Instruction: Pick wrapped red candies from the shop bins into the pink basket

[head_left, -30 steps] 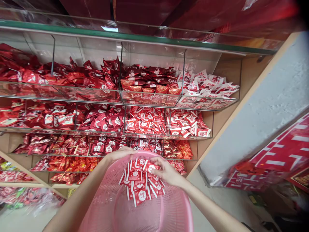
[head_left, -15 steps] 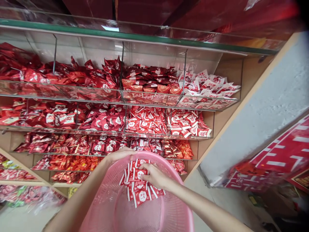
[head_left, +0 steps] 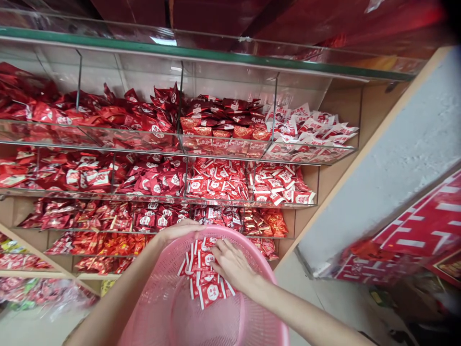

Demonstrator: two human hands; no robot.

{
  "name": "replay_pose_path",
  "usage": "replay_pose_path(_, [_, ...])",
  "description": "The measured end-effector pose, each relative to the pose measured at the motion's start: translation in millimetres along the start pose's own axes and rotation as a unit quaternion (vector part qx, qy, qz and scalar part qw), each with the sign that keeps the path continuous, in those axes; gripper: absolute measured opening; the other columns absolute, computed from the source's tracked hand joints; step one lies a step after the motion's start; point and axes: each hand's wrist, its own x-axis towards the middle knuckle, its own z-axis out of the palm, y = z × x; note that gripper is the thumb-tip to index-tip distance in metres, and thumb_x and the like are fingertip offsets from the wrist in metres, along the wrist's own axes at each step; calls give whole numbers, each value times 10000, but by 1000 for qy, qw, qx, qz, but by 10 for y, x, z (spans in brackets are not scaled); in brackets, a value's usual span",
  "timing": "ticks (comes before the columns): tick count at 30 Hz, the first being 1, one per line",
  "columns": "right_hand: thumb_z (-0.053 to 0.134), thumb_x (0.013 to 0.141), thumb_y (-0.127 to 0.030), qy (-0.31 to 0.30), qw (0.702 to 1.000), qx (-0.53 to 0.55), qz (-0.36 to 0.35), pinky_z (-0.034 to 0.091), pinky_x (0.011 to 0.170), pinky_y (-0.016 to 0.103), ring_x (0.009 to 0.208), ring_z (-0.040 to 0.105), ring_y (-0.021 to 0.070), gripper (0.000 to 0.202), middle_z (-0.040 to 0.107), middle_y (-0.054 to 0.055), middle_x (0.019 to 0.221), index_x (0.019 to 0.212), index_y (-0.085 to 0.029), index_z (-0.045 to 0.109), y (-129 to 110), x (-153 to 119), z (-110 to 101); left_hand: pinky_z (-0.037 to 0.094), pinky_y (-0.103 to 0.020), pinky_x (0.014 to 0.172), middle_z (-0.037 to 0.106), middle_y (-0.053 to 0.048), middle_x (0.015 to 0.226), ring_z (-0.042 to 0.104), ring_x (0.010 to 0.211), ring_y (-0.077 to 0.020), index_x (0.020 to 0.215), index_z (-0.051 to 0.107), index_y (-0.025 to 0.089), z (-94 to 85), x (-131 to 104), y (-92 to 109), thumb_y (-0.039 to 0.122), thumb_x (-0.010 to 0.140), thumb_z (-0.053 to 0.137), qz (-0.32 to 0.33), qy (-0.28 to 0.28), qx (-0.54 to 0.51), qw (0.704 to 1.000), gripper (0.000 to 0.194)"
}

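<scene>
My left hand (head_left: 181,231) is wrapped over the far-left rim of a pink plastic mesh basket (head_left: 260,248). Inside it, a heap of small red-and-white candy packets (head_left: 212,292) lies against the far wall. My right hand (head_left: 234,267) reaches in over the right side of this heap, palm down. Its fingers are stretched out a little apart and touch the packets; the undersides of the fingers are hidden.
Glass-fronted shelves of mostly red packets (head_left: 219,180) stand in front, split by clear dividers. A glass edge (head_left: 223,55) runs across the top. To the right are a grey wall (head_left: 363,202) and red printed sheets (head_left: 421,230). Bagged sweets (head_left: 39,290) lie at lower left.
My right hand has turned palm down, spread its fingers and shifted slightly right over the packets, covering more on that side. My left hand and the basket stay put.
</scene>
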Motion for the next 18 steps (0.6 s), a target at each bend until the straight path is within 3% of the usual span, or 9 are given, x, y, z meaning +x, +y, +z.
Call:
replay_pose_path(6, [501, 845, -253, 14, 1000, -12, -11, 469, 769, 384, 967, 515, 259, 113, 541, 91, 1006, 920, -180, 545, 29, -5, 43, 331, -279, 573, 519, 6, 560, 423, 546, -145, 569, 578, 175, -2, 8, -28, 500, 750, 525, -17, -3, -6, 1000, 376])
replay_pose_path(18, [381, 899, -216, 73, 996, 45, -10, 488, 708, 316, 828, 550, 189, 171, 548, 50, 908, 883, -189, 549, 51, -2, 119, 384, -249, 610, 589, 25, 565, 497, 556, -143, 574, 625, 185, -38, 82, -172, 489, 724, 572, -35, 15, -31, 999, 343])
